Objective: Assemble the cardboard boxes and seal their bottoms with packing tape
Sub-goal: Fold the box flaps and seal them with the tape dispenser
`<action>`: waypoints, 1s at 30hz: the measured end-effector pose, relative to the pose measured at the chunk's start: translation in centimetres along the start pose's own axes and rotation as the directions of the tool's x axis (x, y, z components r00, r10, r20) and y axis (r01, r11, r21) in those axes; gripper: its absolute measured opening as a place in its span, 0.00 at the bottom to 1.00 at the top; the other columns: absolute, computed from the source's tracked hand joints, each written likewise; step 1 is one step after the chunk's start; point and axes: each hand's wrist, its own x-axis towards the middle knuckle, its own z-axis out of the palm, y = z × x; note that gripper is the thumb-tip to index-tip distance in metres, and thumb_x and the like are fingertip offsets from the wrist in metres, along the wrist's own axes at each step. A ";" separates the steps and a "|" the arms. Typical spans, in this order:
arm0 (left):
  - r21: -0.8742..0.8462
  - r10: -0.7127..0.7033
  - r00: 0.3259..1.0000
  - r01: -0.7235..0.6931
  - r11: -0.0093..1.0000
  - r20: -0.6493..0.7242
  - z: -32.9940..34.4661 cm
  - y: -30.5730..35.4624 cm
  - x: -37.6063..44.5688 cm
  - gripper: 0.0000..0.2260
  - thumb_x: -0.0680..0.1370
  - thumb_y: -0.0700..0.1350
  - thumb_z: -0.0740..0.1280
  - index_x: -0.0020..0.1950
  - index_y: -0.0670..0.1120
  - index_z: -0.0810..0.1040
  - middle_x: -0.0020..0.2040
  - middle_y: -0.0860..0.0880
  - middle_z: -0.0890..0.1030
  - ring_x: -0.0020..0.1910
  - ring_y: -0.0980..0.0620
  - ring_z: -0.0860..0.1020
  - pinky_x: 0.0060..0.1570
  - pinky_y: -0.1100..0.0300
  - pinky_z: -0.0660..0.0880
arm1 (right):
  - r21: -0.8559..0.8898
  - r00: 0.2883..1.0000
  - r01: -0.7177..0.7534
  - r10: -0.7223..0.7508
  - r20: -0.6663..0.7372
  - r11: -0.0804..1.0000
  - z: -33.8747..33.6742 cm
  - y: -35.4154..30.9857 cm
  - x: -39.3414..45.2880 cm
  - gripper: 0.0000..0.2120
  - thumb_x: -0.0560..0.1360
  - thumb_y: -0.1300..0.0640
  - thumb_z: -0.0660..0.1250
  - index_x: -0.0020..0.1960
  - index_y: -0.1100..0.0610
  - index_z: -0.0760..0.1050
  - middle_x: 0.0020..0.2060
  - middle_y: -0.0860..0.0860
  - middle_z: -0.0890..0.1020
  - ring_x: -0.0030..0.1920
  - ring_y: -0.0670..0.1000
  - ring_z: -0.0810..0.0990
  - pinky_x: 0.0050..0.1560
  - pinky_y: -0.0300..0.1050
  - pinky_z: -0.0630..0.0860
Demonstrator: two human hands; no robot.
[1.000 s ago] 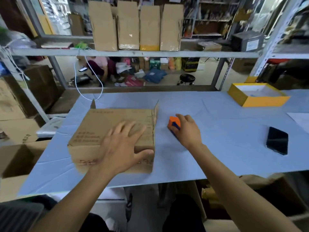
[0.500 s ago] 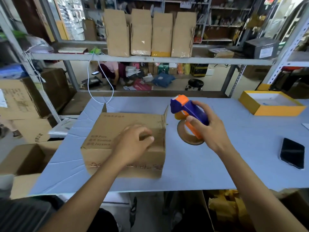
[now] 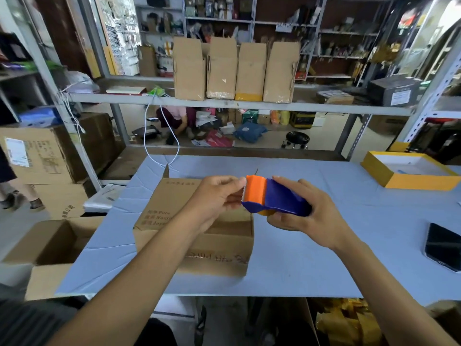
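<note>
A brown cardboard box [image 3: 174,216] lies on the blue-grey table [image 3: 299,265] with its folded flaps facing up. Above its right side my right hand [image 3: 306,216] grips an orange and blue tape dispenser [image 3: 272,198] round its blue body. My left hand [image 3: 219,198] is raised off the box, and its fingertips pinch at the dispenser's orange front end, by the toothed blade. The tape roll is hidden under my right hand.
A yellow shallow box [image 3: 409,171] sits at the table's far right and a black phone [image 3: 442,245] at the right edge. Open cartons [image 3: 47,245] stand left of the table. A metal shelf [image 3: 239,104] behind carries several upright cardboard boxes [image 3: 234,71].
My right hand picked the dispenser off the table and lifted it over the box. My left hand left the box top and came up to the dispenser's front end.
</note>
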 end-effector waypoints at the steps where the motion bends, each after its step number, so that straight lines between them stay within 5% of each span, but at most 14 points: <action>1: -0.008 -0.004 1.000 0.004 1.000 -0.005 0.1 0.0 0.0 0.06 0.81 0.43 0.67 0.45 0.44 0.81 0.41 0.47 0.83 0.41 0.52 0.81 0.43 0.61 0.77 | -0.080 1.000 0.019 -0.019 0.001 0.997 -0.2 0.2 0.0 0.34 0.68 0.51 0.79 0.68 0.36 0.69 0.52 0.46 0.75 0.53 0.48 0.76 0.48 0.50 0.79; 4: 0.002 -0.035 0.999 0.035 0.999 -0.029 0.1 0.0 0.0 0.04 0.80 0.37 0.68 0.47 0.43 0.81 0.42 0.46 0.84 0.42 0.52 0.82 0.40 0.63 0.79 | -0.190 0.998 0.062 -0.063 0.000 0.980 -0.4 0.7 -0.1 0.34 0.69 0.50 0.77 0.71 0.38 0.67 0.53 0.44 0.73 0.54 0.46 0.74 0.50 0.49 0.78; 12: 0.011 -0.113 0.993 0.114 0.993 -0.024 0.1 -0.1 -0.3 0.05 0.79 0.35 0.67 0.49 0.44 0.80 0.45 0.45 0.85 0.45 0.50 0.83 0.45 0.59 0.80 | -0.092 0.998 0.062 -0.064 -0.029 0.994 0.5 1.0 -0.2 0.32 0.67 0.50 0.74 0.70 0.42 0.70 0.51 0.40 0.73 0.54 0.48 0.76 0.47 0.54 0.80; 18: 0.038 -0.171 0.985 0.171 0.985 -0.004 -0.2 -0.3 0.1 0.05 0.79 0.34 0.66 0.50 0.43 0.79 0.41 0.47 0.84 0.40 0.53 0.82 0.42 0.59 0.78 | -0.142 0.993 0.084 -0.095 -0.076 0.986 1.1 0.9 0.1 0.31 0.67 0.48 0.71 0.69 0.42 0.70 0.50 0.41 0.74 0.52 0.46 0.76 0.45 0.40 0.76; 26: 0.215 -0.187 0.978 0.204 0.955 -0.097 -0.6 0.5 1.4 0.07 0.78 0.31 0.66 0.51 0.40 0.81 0.46 0.43 0.84 0.45 0.49 0.82 0.38 0.60 0.79 | -0.321 0.998 0.059 -0.063 -0.001 0.945 0.7 0.8 1.6 0.35 0.67 0.33 0.69 0.71 0.41 0.69 0.49 0.43 0.74 0.48 0.47 0.75 0.44 0.39 0.74; 30: 0.222 -0.216 0.969 0.238 0.945 -0.121 -0.9 1.8 2.5 0.06 0.77 0.30 0.67 0.45 0.40 0.81 0.41 0.44 0.82 0.40 0.51 0.80 0.35 0.61 0.79 | -0.295 0.998 0.062 -0.060 0.015 0.953 0.2 1.1 2.9 0.34 0.68 0.36 0.68 0.71 0.45 0.70 0.45 0.42 0.74 0.45 0.44 0.75 0.42 0.32 0.68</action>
